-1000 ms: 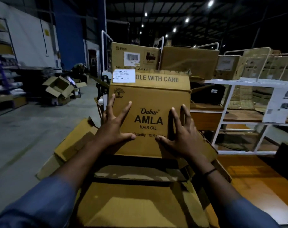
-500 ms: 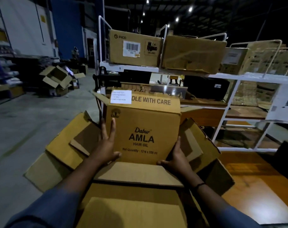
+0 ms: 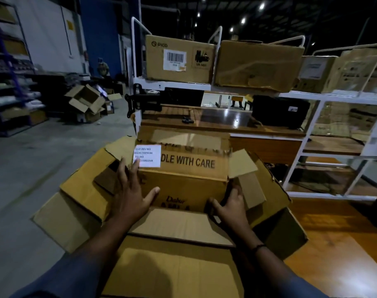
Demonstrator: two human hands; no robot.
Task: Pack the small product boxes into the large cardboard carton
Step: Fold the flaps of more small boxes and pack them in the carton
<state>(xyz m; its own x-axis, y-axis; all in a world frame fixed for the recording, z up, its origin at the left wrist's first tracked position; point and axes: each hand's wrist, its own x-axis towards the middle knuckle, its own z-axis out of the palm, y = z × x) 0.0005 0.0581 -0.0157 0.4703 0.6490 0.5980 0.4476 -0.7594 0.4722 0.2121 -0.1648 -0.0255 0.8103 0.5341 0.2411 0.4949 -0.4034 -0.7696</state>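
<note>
1. Fingers (image 3: 124, 175) of the left hand (image 3: 129, 201) press spread and straight on the brown "Dabur" cardboard box (image 3: 183, 183); the right hand (image 3: 230, 208) grips its lower right corner.
2. White metal rack (image 3: 325, 97) stands beyond the carton's far edge.
3. Large brown cardboard carton (image 3: 179, 224), flaps splayed, holds the box partway in.

The person wears long blue sleeves, the left sleeve (image 3: 60, 274) and the right sleeve (image 3: 295, 284), both ending partway up the forearms. A thin dark band (image 3: 258, 246), possibly a thread or bracelet in this dim light, circles the right wrist. Both hands are bare.
</note>
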